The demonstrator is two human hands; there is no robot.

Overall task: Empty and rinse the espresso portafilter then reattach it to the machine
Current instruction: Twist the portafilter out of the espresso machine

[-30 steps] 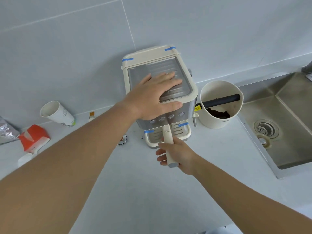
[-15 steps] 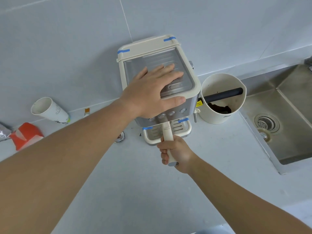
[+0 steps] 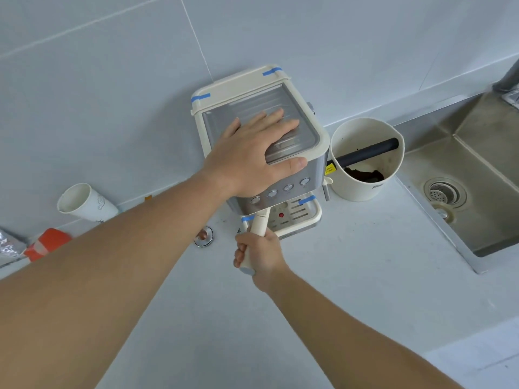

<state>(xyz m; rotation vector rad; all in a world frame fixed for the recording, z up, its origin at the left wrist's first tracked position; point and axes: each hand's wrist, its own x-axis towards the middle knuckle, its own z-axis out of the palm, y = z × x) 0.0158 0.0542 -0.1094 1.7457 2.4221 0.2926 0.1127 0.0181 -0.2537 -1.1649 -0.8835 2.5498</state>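
From the head camera, a boxy cream-coloured espresso machine (image 3: 261, 141) stands against the far tiled wall (image 3: 112, 80), its top a ribbed metal tray and its front a brushed steel panel with four round buttons. Short strips of blue tape (image 3: 200, 97) mark its corners. The left hand (image 3: 252, 158) lies flat on the machine's top, fingers (image 3: 269, 116) spread and extended, thumb hooked over the front edge, pressing rather than gripping.

Below the front panel, the portafilter (image 3: 257, 228) sits under the machine with its cream handle pointing toward the near side, angled a little left; its basket end is hidden under the machine. The right hand (image 3: 259, 255) is wrapped around that handle, fingers curled closed on it, with the grey end cap showing below the fist. Behind the handle is the slotted cream drip tray (image 3: 304, 213).

Just right of the machine stands a round cream knock box (image 3: 365, 164) with a dark bar across its mouth and dark coffee grounds inside. Further right, a stainless steel sink (image 3: 477, 192) is sunk into the tabletop (image 3: 337, 290), with a round strainer drain.

The tabletop is smooth, pale grey and matte. At left, a white paper cup (image 3: 84, 203) lies tilted against the wall, with an orange packet (image 3: 47, 244) and some crinkled foil (image 3: 8, 245) beyond it. A small round metal piece (image 3: 203, 236) lies left of the drip tray. The wall is large pale grey tiles with thin white joints.
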